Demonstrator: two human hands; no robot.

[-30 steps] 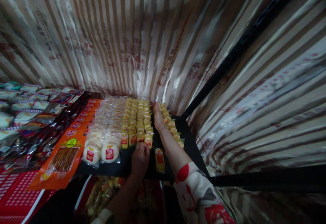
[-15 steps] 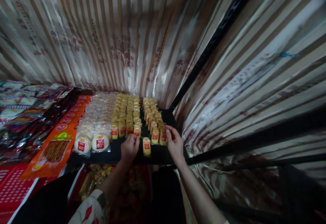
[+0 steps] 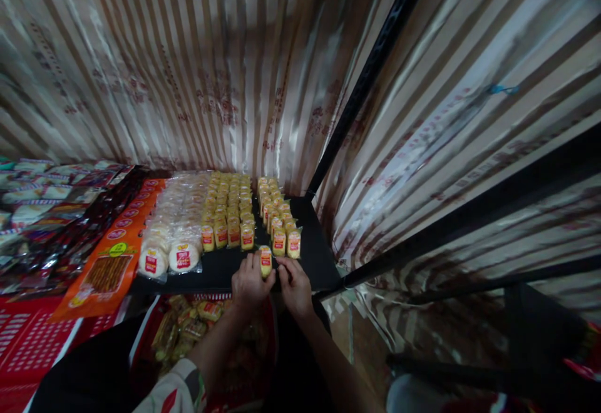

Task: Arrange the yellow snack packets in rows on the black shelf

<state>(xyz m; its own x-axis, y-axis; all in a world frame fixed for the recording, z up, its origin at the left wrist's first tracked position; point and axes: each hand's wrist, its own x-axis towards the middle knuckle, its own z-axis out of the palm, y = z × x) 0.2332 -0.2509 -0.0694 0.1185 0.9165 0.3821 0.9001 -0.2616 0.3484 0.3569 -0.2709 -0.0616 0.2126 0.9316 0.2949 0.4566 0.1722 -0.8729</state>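
A small yellow wrapped cake [image 3: 265,261] with a red label stands upright near the shelf's front edge. My left hand [image 3: 250,285] is closed against its left side and lower front, thumb and fingers around it. Just right of that cake is my right hand [image 3: 295,288], its fingertips pinched together close to the packet; whether they hold anything I cannot make out. Behind the hands, rows of the same wrapped cakes [image 3: 278,241] stretch toward the back. A wider block of matching cakes [image 3: 233,231] lies to the left, across a narrow dark gap.
Round white packaged cakes [image 3: 183,256] and orange snack bags [image 3: 106,269] line the black shelf [image 3: 216,281] on the left. Below sits a red basket [image 3: 136,344] of loose packets. A dark metal post [image 3: 345,116] and striped sheeting [image 3: 225,56] border the shelf.
My left hand has moved right and closed on the lone front cake. My right hand has left the right-hand row and come down and left beside that cake. The view has shifted slightly.
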